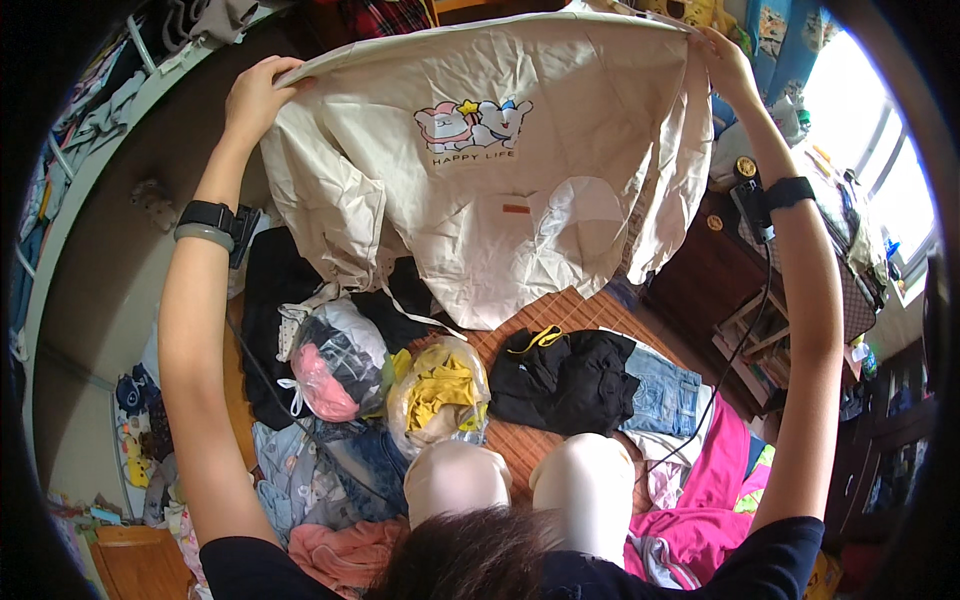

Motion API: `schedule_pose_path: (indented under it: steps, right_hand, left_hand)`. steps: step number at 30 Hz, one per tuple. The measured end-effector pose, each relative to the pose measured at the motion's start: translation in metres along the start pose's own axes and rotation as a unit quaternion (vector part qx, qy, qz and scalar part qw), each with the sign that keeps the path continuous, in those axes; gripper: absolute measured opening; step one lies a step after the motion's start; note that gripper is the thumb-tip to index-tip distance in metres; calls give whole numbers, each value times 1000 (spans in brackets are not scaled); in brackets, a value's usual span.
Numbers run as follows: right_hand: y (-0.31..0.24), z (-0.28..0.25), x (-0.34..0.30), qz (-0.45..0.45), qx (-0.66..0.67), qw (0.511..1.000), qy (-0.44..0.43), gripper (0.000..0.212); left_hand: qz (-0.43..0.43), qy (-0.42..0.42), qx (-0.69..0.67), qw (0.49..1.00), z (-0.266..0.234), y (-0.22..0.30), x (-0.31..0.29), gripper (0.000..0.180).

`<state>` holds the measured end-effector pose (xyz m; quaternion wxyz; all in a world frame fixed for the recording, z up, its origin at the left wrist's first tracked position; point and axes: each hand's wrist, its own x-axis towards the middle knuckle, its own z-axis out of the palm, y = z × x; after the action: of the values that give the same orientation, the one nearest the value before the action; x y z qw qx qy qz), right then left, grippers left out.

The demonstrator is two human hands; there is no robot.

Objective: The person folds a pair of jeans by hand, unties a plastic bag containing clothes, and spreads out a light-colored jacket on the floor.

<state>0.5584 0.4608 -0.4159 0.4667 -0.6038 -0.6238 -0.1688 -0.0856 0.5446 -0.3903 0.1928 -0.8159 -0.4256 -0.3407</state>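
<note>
A wide cream apron-like garment (470,200) hangs spread out in front of me, wrinkled, with a cartoon print on its upper middle and a thin tie dangling below. My left hand (262,98) pinches its upper left corner, and at the upper right corner my right hand (725,65) grips the edge. Both arms are raised and stretched apart. Part of the fingers is hidden behind the cloth. Below it on the floor lie a clear plastic bag of white, black and pink clothes (335,360), a clear bag with yellow cloth (440,390), and folded black clothing (560,375).
Folded blue denim (665,390) lies beside the black clothing. Pink clothes (690,520) are heaped to the right of my knees, with patterned blue clothes (300,475) to the left. A dark wooden cabinet (700,265) stands at right, a bunk-bed frame (75,210) at left. Cables run from both wrists.
</note>
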Motion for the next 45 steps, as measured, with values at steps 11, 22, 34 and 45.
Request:
schedule_pose_path:
  steps: [11,22,34,45]
  right_hand:
    - [-14,-5,-39,-37,-8,999,-29,36]
    - [-30,-53,-429,162,101,858,-476,17]
    - [-52,-38,-678,142,-2,780,-610,34]
    - [70,17,-440,231,253,901,-264,16]
  left_hand:
    - [62,-102,-57,991,10,-3,-28,20]
    - [258,-385,-151,873,59,107,-327,37]
    - [176,-523,-332,765,98,163,-540,38]
    - [113,-505,-167,839,156,89,-345,25]
